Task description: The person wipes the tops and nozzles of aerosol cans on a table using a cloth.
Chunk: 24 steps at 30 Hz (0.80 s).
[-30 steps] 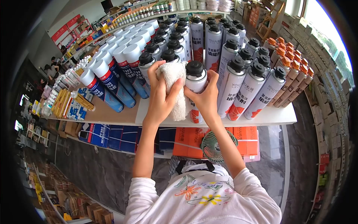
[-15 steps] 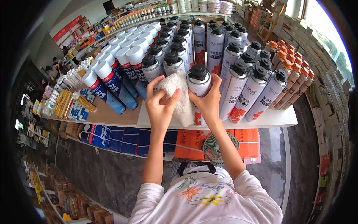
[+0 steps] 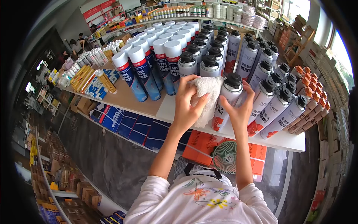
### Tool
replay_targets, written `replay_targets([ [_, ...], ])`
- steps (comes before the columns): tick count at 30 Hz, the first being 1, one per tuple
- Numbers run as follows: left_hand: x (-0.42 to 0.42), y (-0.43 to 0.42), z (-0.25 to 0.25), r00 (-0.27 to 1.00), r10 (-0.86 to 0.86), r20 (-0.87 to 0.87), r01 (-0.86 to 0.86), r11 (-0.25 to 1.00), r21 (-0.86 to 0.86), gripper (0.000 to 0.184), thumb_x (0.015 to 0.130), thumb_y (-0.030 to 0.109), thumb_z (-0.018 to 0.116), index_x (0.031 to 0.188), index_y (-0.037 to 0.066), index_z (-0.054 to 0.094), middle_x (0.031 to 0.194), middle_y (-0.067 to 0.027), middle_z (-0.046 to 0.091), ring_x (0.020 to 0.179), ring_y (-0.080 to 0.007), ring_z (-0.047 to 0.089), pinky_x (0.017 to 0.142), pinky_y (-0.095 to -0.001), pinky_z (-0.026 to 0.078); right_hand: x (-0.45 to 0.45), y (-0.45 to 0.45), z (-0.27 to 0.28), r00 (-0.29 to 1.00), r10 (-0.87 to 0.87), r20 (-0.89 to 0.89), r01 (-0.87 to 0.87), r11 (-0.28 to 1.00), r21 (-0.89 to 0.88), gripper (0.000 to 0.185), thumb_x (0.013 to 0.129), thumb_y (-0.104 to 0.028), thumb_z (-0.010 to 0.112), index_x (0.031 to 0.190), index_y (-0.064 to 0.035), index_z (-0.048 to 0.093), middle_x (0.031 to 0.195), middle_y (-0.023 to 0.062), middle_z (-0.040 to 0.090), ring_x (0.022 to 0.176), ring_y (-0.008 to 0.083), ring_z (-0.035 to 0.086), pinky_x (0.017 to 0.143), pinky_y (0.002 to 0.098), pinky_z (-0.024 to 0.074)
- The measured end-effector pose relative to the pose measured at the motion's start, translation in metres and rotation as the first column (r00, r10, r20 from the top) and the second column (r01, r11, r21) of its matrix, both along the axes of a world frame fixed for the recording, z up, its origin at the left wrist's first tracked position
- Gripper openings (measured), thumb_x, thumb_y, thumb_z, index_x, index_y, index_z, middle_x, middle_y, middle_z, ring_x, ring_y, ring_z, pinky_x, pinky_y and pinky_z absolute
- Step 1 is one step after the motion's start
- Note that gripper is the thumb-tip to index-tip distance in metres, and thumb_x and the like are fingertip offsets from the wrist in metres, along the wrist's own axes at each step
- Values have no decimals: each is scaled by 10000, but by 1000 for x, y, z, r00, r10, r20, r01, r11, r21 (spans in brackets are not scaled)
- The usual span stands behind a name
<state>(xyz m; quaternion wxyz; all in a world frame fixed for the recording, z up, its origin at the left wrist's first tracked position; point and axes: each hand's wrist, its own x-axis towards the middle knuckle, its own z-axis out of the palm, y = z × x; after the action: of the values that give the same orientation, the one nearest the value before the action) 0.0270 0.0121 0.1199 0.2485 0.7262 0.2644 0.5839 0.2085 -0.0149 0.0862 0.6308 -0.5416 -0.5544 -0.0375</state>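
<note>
A crumpled white cloth [image 3: 207, 91] is pinched in my left hand [image 3: 186, 106], its lower end hanging down beside a foam can. That silver foam can [image 3: 228, 96] has a black top and a red pattern near its base, and it stands at the table's front edge. Around its right side curls my right hand [image 3: 239, 112], thumb across the front and fingers at the far side, partly hidden. The cloth rests against or very near the can's left side. Behind my left hand are two similar foam cans [image 3: 209, 67].
Rows of blue spray cans with white caps [image 3: 140, 71] stand left on the table [image 3: 164, 112]. Brown cans with orange tops [image 3: 307, 97] crowd the right. Below are orange cartons [image 3: 201, 143], blue cartons [image 3: 141, 130] and a green fan [image 3: 225, 156].
The view has turned, so the table and cans appear shifted right and tilted. My right hand has slid lower on the can, and its fingers look looser. The cloth stays in my left hand.
</note>
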Motion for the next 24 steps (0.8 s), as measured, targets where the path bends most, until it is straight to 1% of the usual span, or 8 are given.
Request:
replay_targets([
  [6, -4, -8, 8, 997, -76, 8, 77, 996, -47, 256, 826, 47, 709, 1051, -71, 686, 1258, -81, 525, 1061, -208, 613, 877, -314, 507, -11, -22, 11, 995, -70, 72, 51, 971, 234, 794, 678, -159, 905, 1313, -36, 443, 1386, 179, 547, 1262, 315, 538, 1079, 434, 413],
  [10, -9, -14, 12, 986, -167, 6, 167, 986, 9, 263, 810, 26, 681, 1050, -83, 683, 1270, -92, 539, 1076, -212, 614, 886, -321, 511, -22, -29, 20, 990, 58, 132, -87, 970, 226, 753, 670, -141, 910, 1300, -6, 522, 1324, 167, 613, 1239, 308, 591, 1122, 467, 399],
  [13, -15, -12, 12, 974, -227, -11, 228, 971, 69, 258, 805, 14, 650, 1041, -83, 682, 1279, -106, 542, 1083, -222, 617, 896, -328, 510, -26, -28, 24, 958, 234, 168, -261, 952, 159, 688, 679, -106, 903, 1287, 16, 605, 1279, 153, 660, 1229, 309, 617, 1204, 545, 277],
  [16, -24, -19, 18, 969, -236, -75, 244, 962, 120, 250, 800, 16, 631, 1028, -73, 684, 1295, -125, 528, 1089, -236, 619, 904, -331, 510, -25, -29, 27, 921, 353, 167, -372, 923, 101, 688, 668, -115, 906, 1280, 19, 623, 1229, 148, 684, 1180, 298, 647, 1199, 551, 285],
  [18, -28, -25, 23, 979, -134, -156, 166, 963, 211, 251, 795, 34, 651, 1023, -64, 688, 1300, -132, 514, 1074, -241, 623, 890, -339, 516, -29, -34, 30, 917, 376, 133, -391, 915, 104, 623, 661, -109, 903, 1218, 38, 664, 1113, 140, 716, 1072, 275, 685, 1156, 534, 364],
  [21, -20, -27, 22, 996, -2, -88, 22, 972, 232, 278, 753, 109, 751, 973, -55, 703, 1312, -152, 488, 1126, -264, 589, 942, -376, 498, -29, -36, 32, 956, 283, 83, -293, 940, 175, 432, 661, -65, 883, 1037, 74, 721, 948, 141, 713, 921, 270, 690, 1030, 491, 506],
  [22, -20, -31, 23, 995, 65, -71, -48, 975, 216, 305, 720, 142, 789, 939, -56, 714, 1307, -162, 490, 1194, -272, 546, 1003, -406, 477, -27, -37, 31, 955, 286, 83, -297, 939, 173, 432, 661, -65, 883, 1037, 74, 721, 948, 141, 713, 921, 270, 690, 1030, 491, 506],
  [24, -20, -28, 11, 997, 19, -71, -15, 998, 60, 446, 708, 155, 839, 1080, -28, 674, 1323, -165, 487, 1269, -281, 503, 1069, -433, 440, -22, -37, 29, 944, 293, 153, -322, 922, 217, 432, 692, -38, 872, 1074, 81, 709, 1017, 150, 718, 1083, 314, 679, 994, 426, 509],
])
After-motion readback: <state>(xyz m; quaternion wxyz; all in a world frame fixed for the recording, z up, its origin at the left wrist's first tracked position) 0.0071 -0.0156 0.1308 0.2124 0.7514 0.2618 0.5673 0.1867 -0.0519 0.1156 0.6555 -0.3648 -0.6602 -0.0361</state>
